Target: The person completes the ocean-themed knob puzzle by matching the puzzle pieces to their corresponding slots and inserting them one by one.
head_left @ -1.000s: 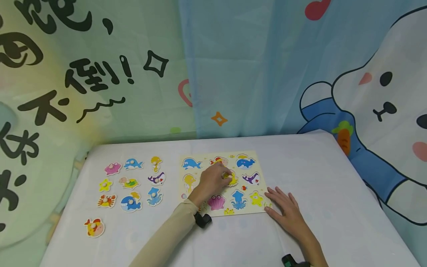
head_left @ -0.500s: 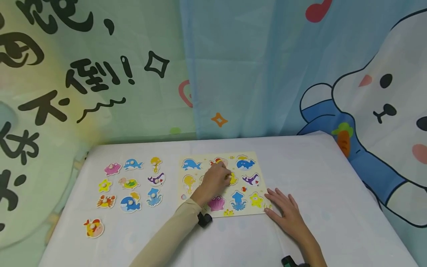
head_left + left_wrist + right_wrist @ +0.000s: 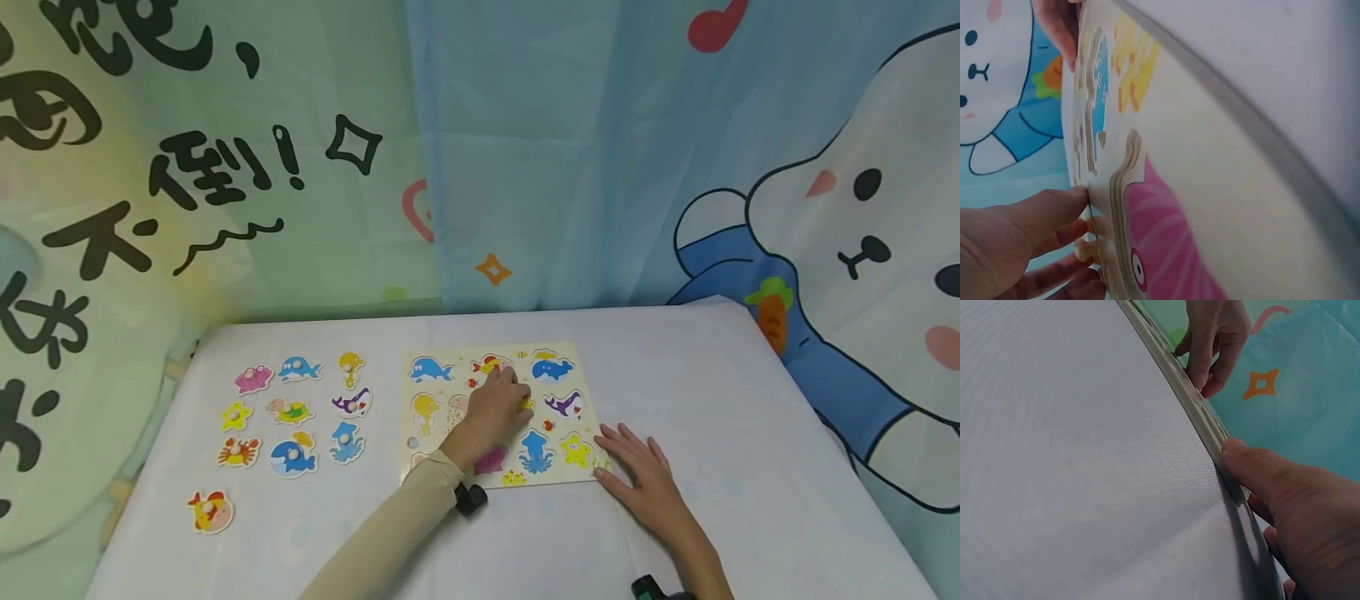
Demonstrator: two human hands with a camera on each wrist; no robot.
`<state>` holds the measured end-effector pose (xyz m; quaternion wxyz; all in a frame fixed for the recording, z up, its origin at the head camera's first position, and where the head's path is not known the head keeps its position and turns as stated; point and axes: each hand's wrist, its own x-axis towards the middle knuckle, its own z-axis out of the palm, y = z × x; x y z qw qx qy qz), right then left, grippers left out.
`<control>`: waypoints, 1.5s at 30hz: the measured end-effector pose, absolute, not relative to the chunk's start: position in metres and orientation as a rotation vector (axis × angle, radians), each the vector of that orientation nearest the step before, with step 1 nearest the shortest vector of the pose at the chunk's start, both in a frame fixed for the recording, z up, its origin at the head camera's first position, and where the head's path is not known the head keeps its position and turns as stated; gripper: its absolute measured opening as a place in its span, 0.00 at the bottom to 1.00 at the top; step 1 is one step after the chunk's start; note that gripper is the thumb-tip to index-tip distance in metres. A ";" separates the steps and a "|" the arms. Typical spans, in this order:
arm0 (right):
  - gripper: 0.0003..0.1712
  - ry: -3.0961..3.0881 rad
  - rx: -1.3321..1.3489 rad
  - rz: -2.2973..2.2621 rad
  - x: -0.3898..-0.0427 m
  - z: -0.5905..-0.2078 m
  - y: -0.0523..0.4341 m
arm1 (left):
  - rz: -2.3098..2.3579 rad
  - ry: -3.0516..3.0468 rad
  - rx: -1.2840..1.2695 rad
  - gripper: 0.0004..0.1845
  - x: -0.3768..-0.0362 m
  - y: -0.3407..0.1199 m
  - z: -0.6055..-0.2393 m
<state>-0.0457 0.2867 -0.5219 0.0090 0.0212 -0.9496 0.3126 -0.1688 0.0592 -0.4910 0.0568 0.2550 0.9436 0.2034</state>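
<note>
A cream wooden puzzle board (image 3: 585, 354) with sea-animal shapes lies on the white table. My left hand (image 3: 512, 398) rests over the board's middle, fingers curled, pinching a yellow piece (image 3: 527, 405) by its peg. In the left wrist view the left hand (image 3: 1085, 228) closes on a small peg beside the pink shell picture (image 3: 1160, 244). My right hand (image 3: 633, 457) lies flat with straight fingers at the board's near right corner. Its thumb (image 3: 1254, 469) touches the board's edge (image 3: 1200, 419).
Several loose animal pieces lie in rows left of the board, among them a pink shell (image 3: 253, 378), a turtle (image 3: 290, 410) and a blue whale (image 3: 293, 457). A fish piece (image 3: 212, 511) lies alone near the front left. Printed curtains hang behind the table.
My left hand has crept a little farther up the board and its forearm has slid right, covering more of the pink shell picture. The right hand has stayed put.
</note>
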 end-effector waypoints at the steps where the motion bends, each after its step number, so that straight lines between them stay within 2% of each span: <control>1: 0.29 -2.968 0.065 0.973 -0.046 -0.522 0.287 | 0.607 2.855 0.765 0.14 -0.168 0.060 -0.490; 22: 0.29 -2.964 0.052 0.975 -0.044 -0.521 0.289 | 0.527 2.886 0.707 0.18 -0.165 0.074 -0.498; 32: 0.28 -2.926 0.111 0.981 -0.043 -0.524 0.288 | 0.593 3.043 1.041 0.26 -0.135 0.094 -0.501; 45: 0.28 -2.926 0.117 0.954 -0.045 -0.525 0.288 | 0.842 3.007 1.088 0.28 -0.126 0.093 -0.483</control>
